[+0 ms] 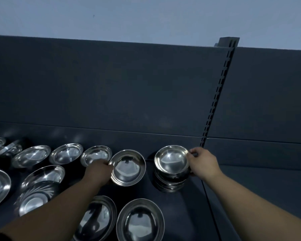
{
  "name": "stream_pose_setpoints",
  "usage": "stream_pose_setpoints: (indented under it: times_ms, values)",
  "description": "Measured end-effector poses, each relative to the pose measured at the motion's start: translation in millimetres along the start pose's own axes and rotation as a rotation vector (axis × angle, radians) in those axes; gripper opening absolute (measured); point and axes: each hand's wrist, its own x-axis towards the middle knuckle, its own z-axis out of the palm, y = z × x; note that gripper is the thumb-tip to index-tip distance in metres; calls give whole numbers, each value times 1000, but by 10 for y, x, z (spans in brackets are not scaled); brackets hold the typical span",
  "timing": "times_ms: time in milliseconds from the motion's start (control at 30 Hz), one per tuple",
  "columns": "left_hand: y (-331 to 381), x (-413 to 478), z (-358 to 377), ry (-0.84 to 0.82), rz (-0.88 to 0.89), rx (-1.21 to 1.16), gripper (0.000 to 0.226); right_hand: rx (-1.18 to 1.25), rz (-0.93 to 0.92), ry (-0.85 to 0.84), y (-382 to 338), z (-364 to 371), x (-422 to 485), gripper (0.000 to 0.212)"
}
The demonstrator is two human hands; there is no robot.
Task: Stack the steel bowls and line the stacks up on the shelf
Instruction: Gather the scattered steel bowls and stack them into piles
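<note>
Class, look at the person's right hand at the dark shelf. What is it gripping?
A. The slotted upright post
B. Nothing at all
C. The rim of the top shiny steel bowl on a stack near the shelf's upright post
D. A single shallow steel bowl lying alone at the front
C: the right hand pinches the rim of the top shiny steel bowl of a stack, beside the slotted upright post.

Dim, bluish cast overall. Wall (146,16) above is the palest area; dark shelf (181,206) and back panel (111,84) swallow detail. Light seems overhead: bowls (128,167) throw star-shaped glints and soft highlights, faint reflections smear on the panel behind them. Left forearm sits in shadow, right hand (203,162) better lit. Soft focus throughout, edges smeared. Wide-angle bending: upright (215,94) leans, lines curve.
</note>
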Motion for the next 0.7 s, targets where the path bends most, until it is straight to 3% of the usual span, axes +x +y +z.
stream_pose_setpoints:
  times_ms: [133, 467, 700]
  values:
    - [4, -3, 99, -20, -12, 300, 34, -47, -15, 4, 48, 22, -8, 17]
    - [-35, 116, 224, -144, -14, 591, 34, -72, 5, 26, 101, 25, -44, 23]
    - [42, 126, 228, -175, -2, 541, 48, 73, 148, -19, 229, 42, -131, 53]
